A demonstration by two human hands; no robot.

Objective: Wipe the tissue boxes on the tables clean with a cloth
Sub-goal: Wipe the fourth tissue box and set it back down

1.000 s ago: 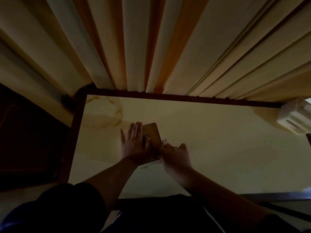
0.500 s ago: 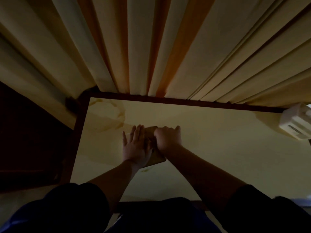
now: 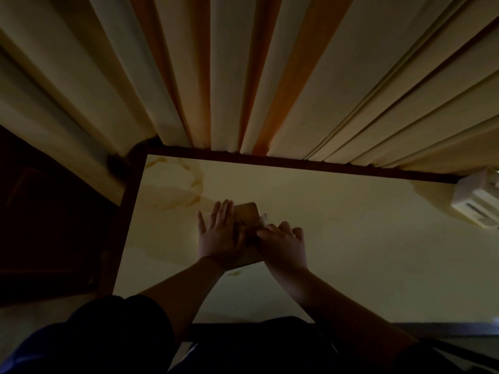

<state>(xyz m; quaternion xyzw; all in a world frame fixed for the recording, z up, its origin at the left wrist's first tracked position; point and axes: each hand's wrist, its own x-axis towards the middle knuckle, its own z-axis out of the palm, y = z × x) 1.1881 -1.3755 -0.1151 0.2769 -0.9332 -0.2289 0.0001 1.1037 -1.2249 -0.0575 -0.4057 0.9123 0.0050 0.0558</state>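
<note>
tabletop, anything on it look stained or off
Yes. Brownish ring-shaped stains mark the far-left corner of the pale tabletop, like dried liquid, and a smaller blotch lies beside the tissue box near the left wrist.

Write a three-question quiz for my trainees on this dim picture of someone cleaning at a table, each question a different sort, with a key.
1. True or false: the left hand lies flat, fingers straight, on the tissue box.
2. Multiple choice: where is the pale device that shows at the picture's edge? A. at the table's far right corner B. under the left hand C. on the floor to the left
3. Fill in: brownish ring-shaped stains mark the table near its far ____ corner.

Key: 1 true. 2 A. 3 left. Note that the right hand has curled fingers at the box's right side; a bit of white cloth shows just beyond them.
</note>
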